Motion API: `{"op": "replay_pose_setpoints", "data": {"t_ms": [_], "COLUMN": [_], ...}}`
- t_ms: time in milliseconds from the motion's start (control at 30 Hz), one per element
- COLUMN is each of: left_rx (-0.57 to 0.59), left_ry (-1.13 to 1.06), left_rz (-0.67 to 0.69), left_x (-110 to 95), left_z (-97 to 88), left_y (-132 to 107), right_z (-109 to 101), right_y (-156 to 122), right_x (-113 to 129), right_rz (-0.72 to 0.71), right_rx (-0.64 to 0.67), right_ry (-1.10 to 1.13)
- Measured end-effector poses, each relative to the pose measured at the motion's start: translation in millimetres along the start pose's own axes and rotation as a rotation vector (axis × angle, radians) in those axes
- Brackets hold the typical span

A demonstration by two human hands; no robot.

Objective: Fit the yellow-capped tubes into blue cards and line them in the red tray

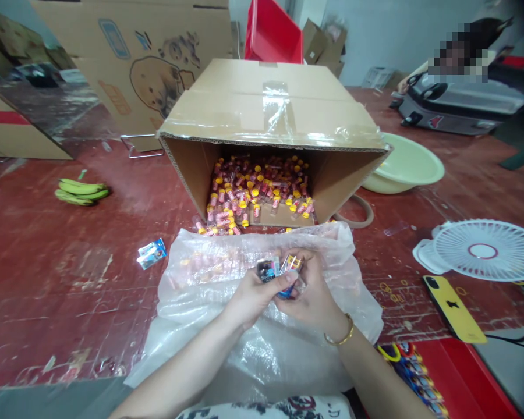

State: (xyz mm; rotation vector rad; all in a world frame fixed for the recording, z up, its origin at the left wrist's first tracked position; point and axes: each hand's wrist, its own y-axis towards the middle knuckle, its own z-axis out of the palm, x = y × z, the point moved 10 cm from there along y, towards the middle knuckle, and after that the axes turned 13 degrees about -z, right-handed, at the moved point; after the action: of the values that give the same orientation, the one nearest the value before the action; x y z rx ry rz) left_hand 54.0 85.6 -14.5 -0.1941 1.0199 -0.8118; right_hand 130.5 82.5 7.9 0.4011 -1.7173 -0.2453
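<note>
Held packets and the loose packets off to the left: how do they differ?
The held packets are in the left hand and right hand; the loose packets lie on the red surface. The held packets show yellow and dark areas; the loose packets look mainly blue and white. The hands partly cover the held packets; no hand covers the loose packets. Both look small and shiny, with some blue.

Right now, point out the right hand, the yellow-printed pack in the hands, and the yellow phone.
Right hand [315, 297]: head view, middle of the hand.
Yellow-printed pack [294, 263]: head view, its yellow part.
Yellow phone [456, 313]: head view, its back.
</note>
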Motion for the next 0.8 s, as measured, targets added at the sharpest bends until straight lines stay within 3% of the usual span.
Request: {"op": "replay_pose_setpoints", "data": {"t_ms": [400, 700, 800], "left_rx": [-0.045, -0.069, -0.101], "left_ry": [0.053, 0.105, 0.155], "left_rz": [-0.034, 0.004, -0.009], "left_x": [9, 6, 7], "left_z": [-2.1, -6.5, -5.5], "left_y": [4, 7, 8], "right_z": [-10, -5, -28], "right_y": [-3, -3, -3], "right_x": [10, 9, 20], "right_rz": [-0.048, -0.035, -0.068], "right_rx": [-0.026, 0.034, -0.026], "right_ry": [-0.058, -0.106, -0.212]}}
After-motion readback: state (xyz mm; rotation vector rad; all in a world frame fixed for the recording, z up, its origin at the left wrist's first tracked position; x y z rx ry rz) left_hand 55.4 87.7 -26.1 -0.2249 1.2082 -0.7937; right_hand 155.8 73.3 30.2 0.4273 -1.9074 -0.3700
